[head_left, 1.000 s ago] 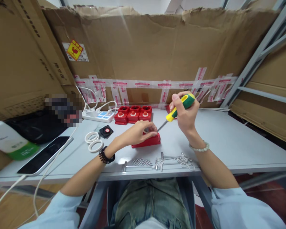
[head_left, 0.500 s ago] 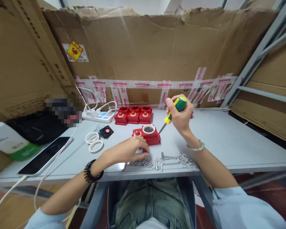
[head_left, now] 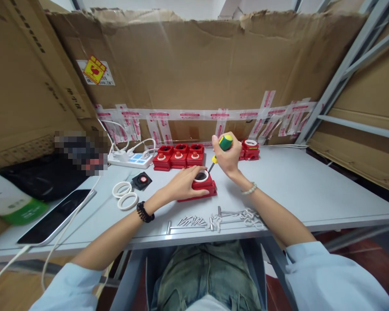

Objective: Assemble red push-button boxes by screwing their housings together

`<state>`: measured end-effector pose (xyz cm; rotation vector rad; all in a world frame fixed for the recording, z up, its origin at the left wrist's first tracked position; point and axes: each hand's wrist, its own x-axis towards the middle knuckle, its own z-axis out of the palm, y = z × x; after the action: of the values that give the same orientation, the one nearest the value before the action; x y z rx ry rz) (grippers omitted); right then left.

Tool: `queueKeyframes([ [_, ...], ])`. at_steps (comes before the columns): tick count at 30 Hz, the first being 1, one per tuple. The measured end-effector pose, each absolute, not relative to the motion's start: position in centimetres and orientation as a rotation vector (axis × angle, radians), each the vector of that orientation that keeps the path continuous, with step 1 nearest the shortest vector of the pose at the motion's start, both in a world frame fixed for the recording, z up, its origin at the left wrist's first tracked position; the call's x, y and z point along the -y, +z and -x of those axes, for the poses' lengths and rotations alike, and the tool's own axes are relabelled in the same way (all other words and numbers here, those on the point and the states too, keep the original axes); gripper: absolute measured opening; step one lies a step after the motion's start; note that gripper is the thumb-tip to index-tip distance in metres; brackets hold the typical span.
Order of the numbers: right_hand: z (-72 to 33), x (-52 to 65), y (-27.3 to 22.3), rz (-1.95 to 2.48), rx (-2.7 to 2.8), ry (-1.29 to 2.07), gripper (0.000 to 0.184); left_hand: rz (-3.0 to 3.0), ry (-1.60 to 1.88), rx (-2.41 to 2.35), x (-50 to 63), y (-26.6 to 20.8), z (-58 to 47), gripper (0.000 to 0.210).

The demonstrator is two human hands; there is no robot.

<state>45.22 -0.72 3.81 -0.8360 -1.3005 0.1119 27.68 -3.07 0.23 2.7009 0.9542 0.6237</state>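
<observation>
The left hand [head_left: 184, 183] lay curled over the red housing [head_left: 199, 189] near the middle of the grey counter [head_left: 311, 190], fingers pressing it down beside its white ring. The right hand [head_left: 227, 156] was wrapped tight around the green-and-yellow screwdriver [head_left: 221, 148], its tip angled down into the housing's top. Loose screws [head_left: 190, 221] lay near the counter's front edge, and three more red housings [head_left: 179, 156] stood in a row behind.

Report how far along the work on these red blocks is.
Looks done: three red blocks lined up at the back, and another red block set apart. In hand: the left hand steadies a red block with a white ring while the right hand holds the screwdriver upright into it. Left: loose screws and two white rings.
</observation>
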Motion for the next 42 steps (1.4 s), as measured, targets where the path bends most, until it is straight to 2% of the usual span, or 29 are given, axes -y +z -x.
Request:
queueKeyframes([
  [12,-45.0,0.5,4.1,0.971,1.430,-0.004,0.027,-2.727,0.626,-0.919,2.6,-0.1,-27.6,0.067],
  [14,-45.0,0.7,4.3,1.075,1.539,-0.093,0.035,-2.734,0.605,-0.937,2.7,0.0,-27.7,0.066],
  [18,-45.0,1.4,5.5,1.365,1.694,-0.426,0.032,-2.733,0.543,-0.995,2.9,0.3,-27.9,0.067],
  [20,-45.2,1.8,6.5,1.463,1.744,-0.467,0.032,-2.721,0.543,-0.998,3.0,0.4,-27.9,0.067],
  [24,-46.3,2.2,8.5,1.416,1.928,-0.275,0.031,-2.709,0.552,-0.974,2.8,0.4,-27.9,0.067],
  [29,-47.2,2.3,9.5,1.071,2.235,0.103,0.044,-2.688,0.520,-0.964,2.7,0.5,-27.4,0.068],
  [32,-46.6,2.4,9.0,1.067,2.110,0.133,0.033,-2.679,0.509,-0.985,2.8,0.9,-27.5,0.070],
  [36,-45.6,2.2,8.0,1.015,1.964,0.165,0.016,-2.501,0.724,-0.961,2.1,1.2,-28.9,0.047],
  [38,-45.5,1.8,7.7,0.988,1.923,0.206,0.014,-2.341,0.849,-0.913,1.4,1.2,-29.9,0.035],
  [42,-45.6,1.1,7.4,0.938,1.863,0.274,0.012,-2.137,0.963,-0.903,0.1,1.1,-31.0,0.025],
])
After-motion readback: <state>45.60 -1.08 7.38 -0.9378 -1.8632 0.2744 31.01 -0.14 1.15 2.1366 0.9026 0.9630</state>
